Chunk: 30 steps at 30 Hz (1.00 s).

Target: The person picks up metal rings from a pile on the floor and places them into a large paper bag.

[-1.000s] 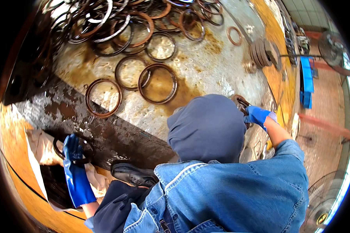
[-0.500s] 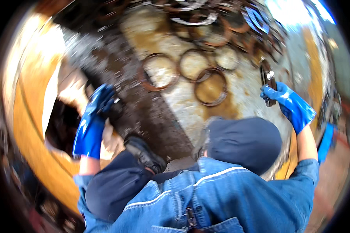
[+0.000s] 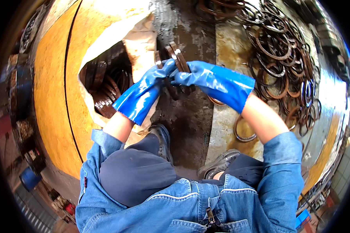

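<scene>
Head view: both blue-gloved hands meet over the dark floor, left hand (image 3: 149,87) and right hand (image 3: 204,79), fingers closed around a stack of rusty rings (image 3: 175,56) (held upright). Likely mid-transfer; lowering them into the open sack (image 3: 105,83) needs a steady grip.

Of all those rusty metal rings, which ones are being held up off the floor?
The small stack of rings gripped between the left hand and right hand, held on edge; the other rings lie on the floor to the right.
</scene>
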Tool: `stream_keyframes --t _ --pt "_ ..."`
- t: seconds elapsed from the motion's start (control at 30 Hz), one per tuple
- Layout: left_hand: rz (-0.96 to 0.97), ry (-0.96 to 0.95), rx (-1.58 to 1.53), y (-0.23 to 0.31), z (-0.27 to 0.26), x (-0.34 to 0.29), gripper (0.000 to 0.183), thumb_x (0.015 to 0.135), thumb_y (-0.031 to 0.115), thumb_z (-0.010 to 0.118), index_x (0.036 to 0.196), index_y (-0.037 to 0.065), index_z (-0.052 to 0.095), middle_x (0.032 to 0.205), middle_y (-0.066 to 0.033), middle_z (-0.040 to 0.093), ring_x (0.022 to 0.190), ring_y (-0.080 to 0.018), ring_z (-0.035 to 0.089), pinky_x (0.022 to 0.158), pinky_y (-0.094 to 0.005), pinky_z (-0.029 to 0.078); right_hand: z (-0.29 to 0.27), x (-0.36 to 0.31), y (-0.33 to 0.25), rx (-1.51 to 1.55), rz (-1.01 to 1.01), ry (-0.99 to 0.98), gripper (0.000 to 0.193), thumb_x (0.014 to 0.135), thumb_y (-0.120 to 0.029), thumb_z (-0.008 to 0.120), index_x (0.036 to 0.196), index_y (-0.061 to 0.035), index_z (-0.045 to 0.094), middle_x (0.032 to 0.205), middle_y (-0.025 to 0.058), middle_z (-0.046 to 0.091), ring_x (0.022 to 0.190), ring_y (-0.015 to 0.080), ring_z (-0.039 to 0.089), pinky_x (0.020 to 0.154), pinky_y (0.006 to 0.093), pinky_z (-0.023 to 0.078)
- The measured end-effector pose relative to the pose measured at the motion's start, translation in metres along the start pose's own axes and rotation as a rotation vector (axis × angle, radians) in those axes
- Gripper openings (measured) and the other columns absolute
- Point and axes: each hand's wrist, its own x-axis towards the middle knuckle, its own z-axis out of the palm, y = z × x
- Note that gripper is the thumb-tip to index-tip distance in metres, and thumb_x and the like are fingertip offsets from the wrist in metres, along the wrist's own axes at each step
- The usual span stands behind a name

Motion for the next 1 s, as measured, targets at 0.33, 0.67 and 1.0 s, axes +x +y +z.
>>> stream_keyframes --t 0.33,0.67,1.0 --pt "-0.036 0.239 0.103 -0.002 -0.005 0.011 0.050 0.100 0.035 0.063 0.135 0.001 0.059 0.127 -0.0115 0.066 0.116 -0.0219 0.064 0.102 -0.0321 0.049 0.016 0.023 0.035 -0.078 0.137 -0.066 0.069 0.087 -0.046 0.074 0.137 -0.0020 0.058 0.131 0.0167 0.062 0.125 0.0250 0.055 0.107 0.0394 0.043" --pt "-0.107 0.274 0.170 0.002 -0.019 0.009 0.050 0.101 0.038 0.062 0.133 0.000 0.061 0.124 -0.0108 0.067 0.113 -0.0215 0.065 0.100 -0.0321 0.051 0.030 0.014 0.025 0.149 0.218 0.051 0.048 0.088 -0.035 0.079 0.121 -0.0026 0.067 0.104 -0.0004 0.065 0.099 0.0118 0.056 0.092 0.0305 0.044" --pt "0.606 1.052 1.905 0.189 -0.021 -0.122 0.078 0.078 0.050 0.082 0.130 -0.004 0.062 0.126 -0.0251 0.066 0.119 -0.0367 0.063 0.105 -0.0442 0.047 0.029 0.050 0.031 0.181 0.024 0.256 0.029 0.090 -0.020 0.078 0.112 -0.0011 0.072 0.104 0.0110 0.074 0.099 0.0174 0.070 0.089 0.0316 0.055"
